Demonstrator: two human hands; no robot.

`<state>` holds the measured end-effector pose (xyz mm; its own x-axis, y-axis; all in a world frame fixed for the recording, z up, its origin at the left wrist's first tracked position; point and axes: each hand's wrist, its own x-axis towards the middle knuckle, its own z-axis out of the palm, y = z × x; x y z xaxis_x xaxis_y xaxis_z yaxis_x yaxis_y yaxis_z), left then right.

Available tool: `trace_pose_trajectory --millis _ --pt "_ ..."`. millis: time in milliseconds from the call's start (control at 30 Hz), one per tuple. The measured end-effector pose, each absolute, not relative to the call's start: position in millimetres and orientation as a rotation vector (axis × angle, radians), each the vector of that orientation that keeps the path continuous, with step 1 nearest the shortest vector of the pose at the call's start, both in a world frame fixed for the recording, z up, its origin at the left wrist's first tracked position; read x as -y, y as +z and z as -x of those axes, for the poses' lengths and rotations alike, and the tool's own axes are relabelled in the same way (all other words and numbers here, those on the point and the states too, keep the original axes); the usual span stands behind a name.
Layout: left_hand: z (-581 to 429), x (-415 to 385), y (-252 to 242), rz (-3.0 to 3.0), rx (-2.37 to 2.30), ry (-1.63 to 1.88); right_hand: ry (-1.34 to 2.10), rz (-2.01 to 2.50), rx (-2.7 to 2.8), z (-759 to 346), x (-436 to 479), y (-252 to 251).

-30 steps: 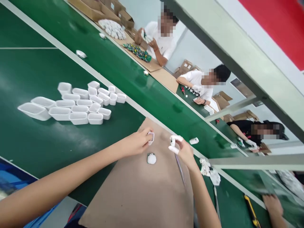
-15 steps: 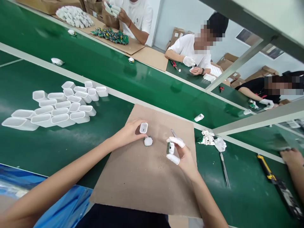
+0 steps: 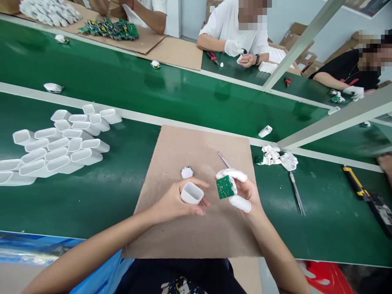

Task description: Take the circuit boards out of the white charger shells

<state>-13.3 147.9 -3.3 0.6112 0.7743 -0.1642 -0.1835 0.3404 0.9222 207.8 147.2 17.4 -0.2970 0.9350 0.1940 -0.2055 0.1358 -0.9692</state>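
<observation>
Cardboard sheet (image 3: 196, 228) on table (image 3: 92, 196), centre. Above it: left hand (image 3: 174, 202) with plastic shell (image 3: 192, 192), left of right hand (image 3: 245, 194) with circuit board (image 3: 225, 187). Stacked shells (image 3: 55, 143) at left. Tweezers (image 3: 297, 192), utility knife (image 3: 355, 181) at right.

Head camera looks forward and down, close over the cardboard sheet (image 3: 196, 228).

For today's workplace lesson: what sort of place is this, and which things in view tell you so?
Probably an electronics assembly line: the left hand holds a white plastic shell, the right hand a green circuit board, beside stacked shells on a green belt.
</observation>
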Motion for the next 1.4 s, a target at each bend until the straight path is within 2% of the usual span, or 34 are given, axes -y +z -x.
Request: trace_pose_trajectory --millis 100,233,367,467,667,1400 --pt "17.6 -140.3 -3.5 -1.19 -0.636 0.595 1.354 0.781 1.341 -205.0 -147.0 14.5" --pt "22.3 -139.5 -6.0 -1.736 -0.652 0.625 1.245 0.799 1.389 -201.4 -141.7 18.7" --pt "18.1 -143.1 -8.0 -1.975 -0.68 0.854 1.061 0.792 1.558 -197.7 -131.7 24.0" --pt "15.7 -144.3 -7.6 -2.006 -0.692 1.052 0.847 0.782 1.755 -195.7 -126.0 24.5" --pt "17.3 -144.9 -5.9 -2.057 -0.669 1.082 0.61 0.721 1.965 -192.4 -121.9 25.4" --pt "16.6 -148.6 -3.4 -2.054 -0.651 1.039 0.551 0.722 1.954 -187.5 -123.4 21.5"
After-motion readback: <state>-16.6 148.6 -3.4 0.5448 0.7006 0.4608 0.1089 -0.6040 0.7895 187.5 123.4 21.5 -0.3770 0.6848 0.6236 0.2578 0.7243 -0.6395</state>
